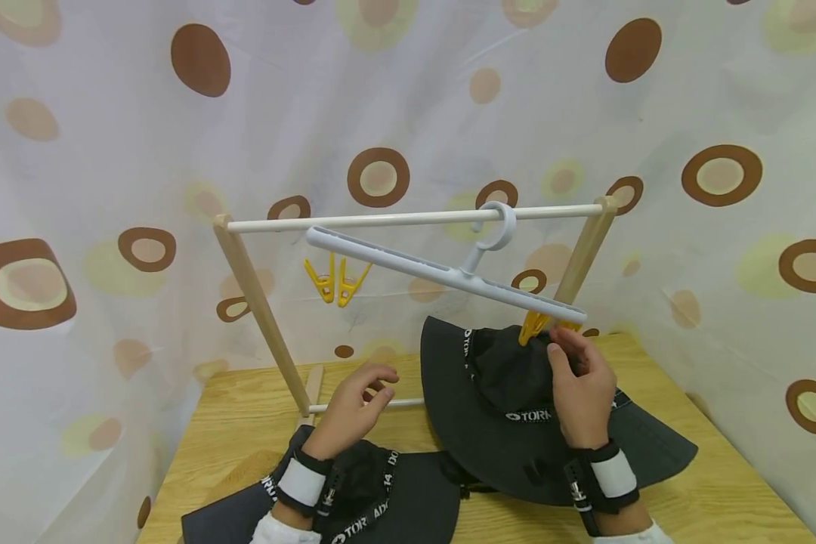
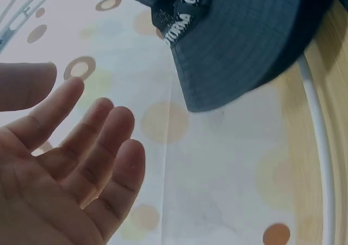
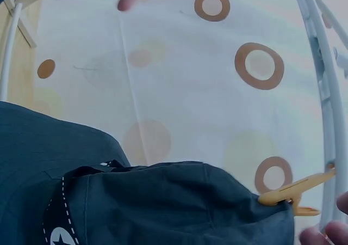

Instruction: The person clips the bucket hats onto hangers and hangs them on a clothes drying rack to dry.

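A pale blue-grey hanger (image 1: 449,276) hooks over the white bar and slopes down to the right. Below its low end, a yellow clip (image 1: 532,326) bites the crown of a dark bucket hat (image 1: 503,438) with a lettered band. My right hand (image 1: 585,385) is at the hanger's end, fingertips around a second yellow clip (image 1: 570,326), mostly hidden behind them. My left hand (image 1: 355,404) hovers left of that hat with loosely bent fingers and nothing in them. Another dark bucket hat (image 1: 415,491) lies on the table under the left wrist.
The rack has wooden side posts (image 1: 261,310) and a white top bar (image 1: 381,220). Two more yellow clips (image 1: 333,285) dangle under the hanger's left half. The wooden table (image 1: 707,461) meets a spotted curtain (image 1: 435,98) at the back.
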`<state>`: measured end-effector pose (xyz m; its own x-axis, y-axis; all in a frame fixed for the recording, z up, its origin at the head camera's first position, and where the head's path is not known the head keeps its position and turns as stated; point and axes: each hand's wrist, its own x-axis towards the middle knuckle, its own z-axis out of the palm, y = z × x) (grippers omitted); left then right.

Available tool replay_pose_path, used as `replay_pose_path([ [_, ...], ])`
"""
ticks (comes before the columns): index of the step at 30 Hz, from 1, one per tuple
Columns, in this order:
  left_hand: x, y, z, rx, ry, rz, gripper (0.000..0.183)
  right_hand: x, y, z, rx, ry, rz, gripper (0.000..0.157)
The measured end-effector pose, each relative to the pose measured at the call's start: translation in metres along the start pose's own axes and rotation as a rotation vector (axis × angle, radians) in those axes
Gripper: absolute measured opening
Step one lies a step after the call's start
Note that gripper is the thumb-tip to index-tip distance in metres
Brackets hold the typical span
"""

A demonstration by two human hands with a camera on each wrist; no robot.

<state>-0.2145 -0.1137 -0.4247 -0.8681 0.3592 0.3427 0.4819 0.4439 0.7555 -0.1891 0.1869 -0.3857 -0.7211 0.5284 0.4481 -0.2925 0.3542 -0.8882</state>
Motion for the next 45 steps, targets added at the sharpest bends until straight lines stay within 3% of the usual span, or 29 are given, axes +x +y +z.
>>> replay_pose_path([
  [5, -0.017, -0.005, -0.013, 0.030, 0.006, -0.021, 0.020, -0.010, -0.008, 0.001, 0.006, 0.081, -0.084, 0.023],
  [10, -0.031, -0.010, -0.020, 0.041, 0.034, -0.095, 0.020, -0.025, -0.016, 0.008, 0.055, 0.080, -0.301, 0.020],
  [15, -0.047, -0.015, -0.028, 0.028, 0.091, -0.187, 0.019, -0.048, -0.026, 0.021, 0.038, -0.069, -0.440, 0.019],
  [19, -0.057, -0.020, -0.033, 0.033, 0.118, -0.216, 0.018, -0.067, -0.028, 0.035, 0.012, -0.223, -0.483, 0.017],
  [23, -0.066, -0.025, -0.035, 0.051, 0.145, -0.238, 0.018, -0.087, -0.023, 0.052, -0.021, -0.324, -0.481, 0.019],
  [32, -0.075, -0.039, -0.032, 0.234, 0.228, -0.242, 0.013, -0.127, 0.002, 0.091, -0.076, -0.503, -0.412, 0.025],
  [40, -0.076, -0.057, -0.023, 0.306, 0.194, -0.274, 0.010, -0.142, 0.028, 0.131, -0.177, -0.765, -0.260, 0.013],
  [45, -0.077, -0.060, -0.019, 0.350, 0.218, -0.293, 0.010, -0.147, 0.041, 0.149, -0.246, -0.875, -0.289, 0.018],
])
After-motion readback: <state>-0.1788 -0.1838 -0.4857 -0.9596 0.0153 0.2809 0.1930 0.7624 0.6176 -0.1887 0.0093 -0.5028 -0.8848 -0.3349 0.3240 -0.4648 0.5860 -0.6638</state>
